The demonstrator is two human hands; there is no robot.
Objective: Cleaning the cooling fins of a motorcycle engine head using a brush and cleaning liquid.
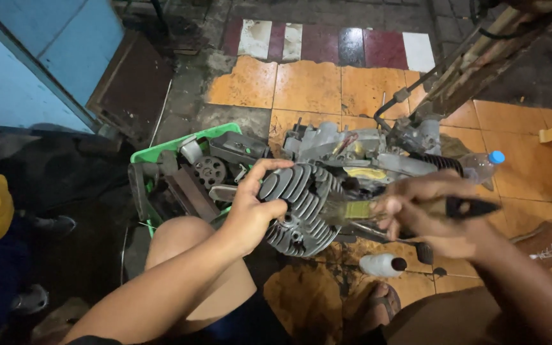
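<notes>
Two bare hands work on a grey finned metal engine cylinder (298, 207) at mid-frame.

The left hand (253, 207) clasps the cylinder's fins; the right hand (426, 214), blurred, closes around a black-handled tool (471, 206). A green plastic tray (180, 144) of parts sits at centre left, a white bottle (381, 264) below.

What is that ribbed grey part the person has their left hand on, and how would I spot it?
Start at the grey engine lying on the orange floor tiles, right of the green crate. At its near end sits the finned cylinder, gripped by the left hand. Its stack of rounded cooling fins sets it apart from the smooth casings around it.
</notes>
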